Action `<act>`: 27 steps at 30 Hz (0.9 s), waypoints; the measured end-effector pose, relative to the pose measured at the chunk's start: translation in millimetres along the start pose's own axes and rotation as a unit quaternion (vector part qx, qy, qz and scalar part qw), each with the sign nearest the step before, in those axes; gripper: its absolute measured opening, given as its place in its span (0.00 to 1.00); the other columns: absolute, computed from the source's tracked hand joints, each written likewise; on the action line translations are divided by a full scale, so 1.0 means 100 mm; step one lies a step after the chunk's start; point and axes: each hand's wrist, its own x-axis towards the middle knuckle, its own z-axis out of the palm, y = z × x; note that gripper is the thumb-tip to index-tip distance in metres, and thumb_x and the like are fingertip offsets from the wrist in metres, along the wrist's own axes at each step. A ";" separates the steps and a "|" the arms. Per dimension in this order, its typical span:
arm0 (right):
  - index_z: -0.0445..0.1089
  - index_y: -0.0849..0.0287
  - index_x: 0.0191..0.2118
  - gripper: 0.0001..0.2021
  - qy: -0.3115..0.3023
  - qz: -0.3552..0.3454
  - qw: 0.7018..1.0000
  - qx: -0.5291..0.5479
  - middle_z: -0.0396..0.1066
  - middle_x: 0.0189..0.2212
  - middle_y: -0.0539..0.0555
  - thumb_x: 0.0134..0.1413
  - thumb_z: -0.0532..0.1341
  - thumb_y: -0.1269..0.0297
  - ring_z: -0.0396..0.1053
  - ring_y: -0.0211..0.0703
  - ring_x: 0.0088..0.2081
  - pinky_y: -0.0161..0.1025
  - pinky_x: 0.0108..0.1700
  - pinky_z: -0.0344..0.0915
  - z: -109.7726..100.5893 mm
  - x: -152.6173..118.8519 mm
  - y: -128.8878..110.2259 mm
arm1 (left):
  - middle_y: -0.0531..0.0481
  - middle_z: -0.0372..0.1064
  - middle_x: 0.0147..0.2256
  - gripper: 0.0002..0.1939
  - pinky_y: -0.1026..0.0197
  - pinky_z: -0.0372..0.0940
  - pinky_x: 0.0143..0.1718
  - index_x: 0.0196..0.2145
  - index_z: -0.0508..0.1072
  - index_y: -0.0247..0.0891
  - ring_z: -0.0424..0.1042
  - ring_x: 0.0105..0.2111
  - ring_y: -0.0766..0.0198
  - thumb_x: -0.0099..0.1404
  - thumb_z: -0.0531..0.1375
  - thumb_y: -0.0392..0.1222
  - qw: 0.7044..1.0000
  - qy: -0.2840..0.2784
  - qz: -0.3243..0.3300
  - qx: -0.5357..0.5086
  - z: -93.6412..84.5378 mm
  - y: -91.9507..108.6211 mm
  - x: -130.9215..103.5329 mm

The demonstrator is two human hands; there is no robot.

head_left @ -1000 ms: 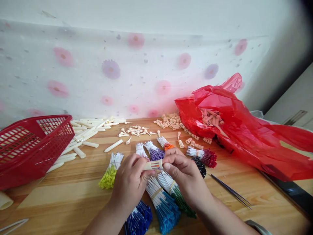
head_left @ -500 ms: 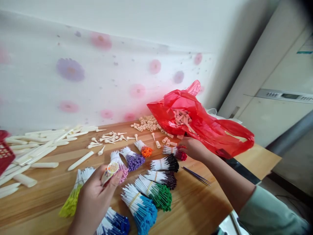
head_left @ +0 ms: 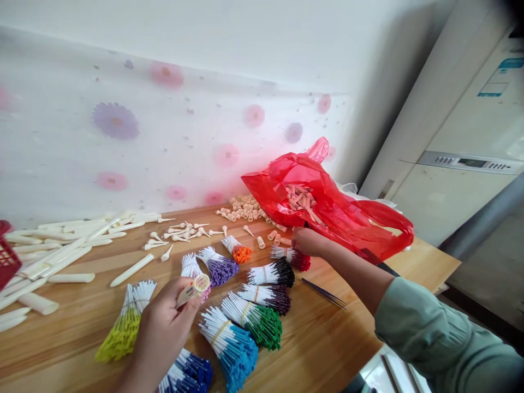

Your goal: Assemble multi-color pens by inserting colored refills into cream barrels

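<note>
My left hand [head_left: 164, 322] is closed around a small cream plastic piece [head_left: 189, 295] with a round, colour-dotted end; it is held above the bundle of pink-tipped white sticks [head_left: 190, 266]. Farther off, my right hand [head_left: 310, 242] reaches down with curled fingers beside the bundle of red-tipped sticks [head_left: 283, 252] and the peach slotted plastic pieces [head_left: 272, 235]. Its fingertips are hidden, so what they hold cannot be made out. Banded bundles with purple [head_left: 221, 267], orange [head_left: 240, 252], black [head_left: 282, 272], green [head_left: 266, 326] and blue tips [head_left: 237, 355] lie between my hands.
A red plastic bag [head_left: 347, 210] with peach pieces lies open at the back right. Dark tweezers [head_left: 324, 293] rest near the table's [head_left: 319, 344] right side. Cream tubes [head_left: 69, 251] and small pegs [head_left: 188, 231] spread at the left. A red basket [head_left: 7, 259] stands at the left edge.
My right hand has shifted slightly left and away, from the red-tipped ends toward the peach pieces. My left hand has turned the cream piece a little to the right. The view has shifted slightly.
</note>
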 end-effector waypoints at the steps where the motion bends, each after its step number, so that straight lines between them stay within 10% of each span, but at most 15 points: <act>1: 0.66 0.60 0.50 0.14 -0.013 0.000 1.000 0.013 0.67 0.49 0.57 0.61 0.57 0.61 0.69 0.45 0.45 0.47 0.46 0.69 -0.01 -0.01 0.02 | 0.54 0.72 0.29 0.08 0.65 0.63 0.31 0.33 0.69 0.40 0.71 0.29 0.61 0.60 0.56 0.46 1.000 -0.002 0.000 -0.001 0.00 0.01 0.00; 18: 0.68 0.64 0.42 0.11 0.177 0.173 0.930 0.273 0.71 0.36 0.52 0.62 0.56 0.61 0.71 0.38 0.34 0.39 0.36 0.70 0.51 -0.32 0.14 | 0.54 0.71 0.27 0.10 0.66 0.65 0.28 0.34 0.70 0.40 0.71 0.29 0.62 0.61 0.56 0.48 1.000 -0.012 0.020 -0.007 0.01 -0.02 -0.03; 23: 0.69 0.64 0.40 0.10 0.194 0.151 0.933 0.263 0.71 0.36 0.52 0.62 0.57 0.61 0.71 0.39 0.36 0.42 0.40 0.69 0.39 -0.33 0.07 | 0.54 0.73 0.27 0.05 0.65 0.65 0.27 0.33 0.73 0.42 0.71 0.26 0.63 0.59 0.57 0.39 0.990 -0.088 0.101 0.039 0.14 0.46 0.12; 27: 0.69 0.64 0.37 0.09 0.203 0.124 0.936 0.260 0.70 0.34 0.51 0.62 0.57 0.63 0.70 0.39 0.36 0.42 0.40 0.69 0.35 -0.33 -0.02 | 0.47 0.70 0.49 0.21 0.55 0.65 0.49 0.46 0.73 0.45 0.71 0.47 0.57 0.57 0.55 0.29 0.946 -0.233 0.221 0.052 0.60 1.01 0.45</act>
